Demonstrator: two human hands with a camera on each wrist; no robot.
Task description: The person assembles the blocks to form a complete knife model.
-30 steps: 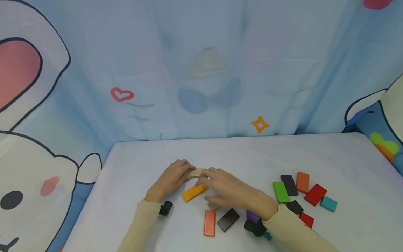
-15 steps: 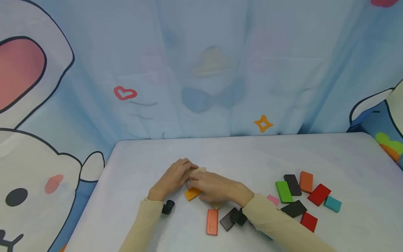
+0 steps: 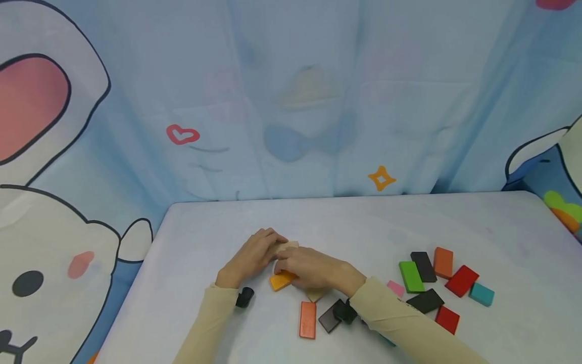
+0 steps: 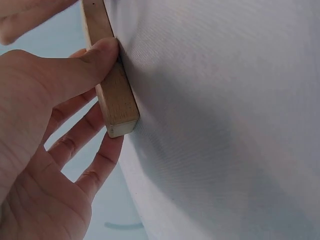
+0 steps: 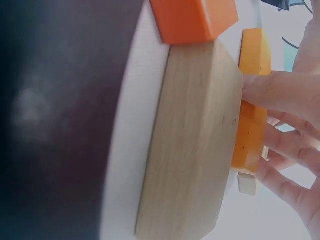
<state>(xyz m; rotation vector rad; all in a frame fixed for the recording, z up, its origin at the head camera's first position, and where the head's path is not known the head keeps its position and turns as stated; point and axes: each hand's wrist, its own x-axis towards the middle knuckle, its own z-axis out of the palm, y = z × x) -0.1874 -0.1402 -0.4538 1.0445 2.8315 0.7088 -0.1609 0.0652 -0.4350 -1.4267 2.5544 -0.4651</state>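
My left hand pinches a plain wooden block between thumb and fingers, at the left middle of the white table. Part of that block is covered by the hands in the head view. Just in front of it, my right hand holds a yellow-orange block, with the thumb on its near side and fingers on its far side. A second wooden block lies beneath the right hand, close to the yellow one. Nearer to me are an orange-red block and a dark grey block, partly hidden.
To the right lie several loose blocks, among them a green block, black block, red block, teal block and pink block. A patterned blue curtain hangs behind the table.
My right hand has moved left and closed round the yellow-orange block, uncovering the pink block on the right. The left hand stays on its wooden block. The head view has shifted slightly.
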